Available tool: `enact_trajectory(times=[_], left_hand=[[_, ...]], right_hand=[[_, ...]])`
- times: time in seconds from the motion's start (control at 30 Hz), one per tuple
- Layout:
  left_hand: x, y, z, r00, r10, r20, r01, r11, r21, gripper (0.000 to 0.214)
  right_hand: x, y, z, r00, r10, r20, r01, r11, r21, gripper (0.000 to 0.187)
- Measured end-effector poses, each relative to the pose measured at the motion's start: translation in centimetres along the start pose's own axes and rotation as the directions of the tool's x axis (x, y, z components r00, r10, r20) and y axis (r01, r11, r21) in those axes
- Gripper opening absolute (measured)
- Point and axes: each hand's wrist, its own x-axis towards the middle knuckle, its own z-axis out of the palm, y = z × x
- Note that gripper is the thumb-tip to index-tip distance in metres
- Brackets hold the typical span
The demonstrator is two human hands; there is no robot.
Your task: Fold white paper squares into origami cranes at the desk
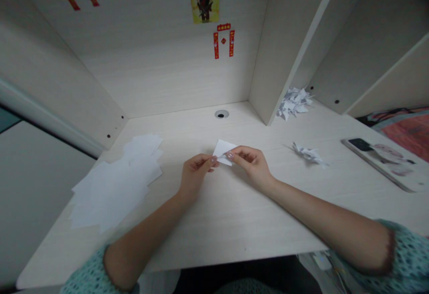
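Both the left hand and right hand have fingers clamped on a small paper; it looks light, flimsy, best pinched at its edges.

A pale, wood-grain tabletop carries everything. On its left lies a loose spread of flat white paper sheets, overlapping one another. A round cable hole with a grey rim sits near the back wall. To the right lies a small crumpled folded white paper piece, and at the right edge a flat printed card with a dark corner. In the side alcove rests a heap of folded white paper shapes.
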Motion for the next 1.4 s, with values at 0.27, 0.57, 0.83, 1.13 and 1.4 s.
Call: enact_trajectory(times=[0.27, 0.57, 0.83, 1.13, 1.4], left_hand=[[0.21, -0.37, 0.09, 0.995, -0.103, -0.011, 0.101, 0.989, -0.108, 0.023], [0.11, -0.46, 0.06, 0.995, -0.102, -0.01, 0.1, 0.991, -0.092, 0.025], [0.32, -0.71, -0.09, 0.994, -0.111, 0.004, 0.111, 0.992, -0.06, 0.026], [0.13, -0.88, 0.14, 0.992, -0.124, 0.011, 0.124, 0.992, -0.014, 0.026], [0.1, -0.56, 0.26, 0.993, -0.114, -0.024, 0.113, 0.993, -0.036, 0.028]], right_hand=[[0.14, -0.11, 0.68, 0.986, 0.073, -0.147, -0.065, 0.996, 0.062, 0.013], [0.17, 0.41, 0.91, 0.974, 0.19, -0.126, -0.161, 0.965, 0.209, 0.013], [0.07, -0.01, 0.65, 0.984, 0.113, -0.138, -0.1, 0.99, 0.095, 0.016], [0.01, 0.31, 0.49, 0.993, 0.074, -0.091, -0.069, 0.996, 0.064, 0.013], [0.09, 0.32, 0.47, 0.994, 0.075, -0.084, -0.07, 0.996, 0.064, 0.014]])
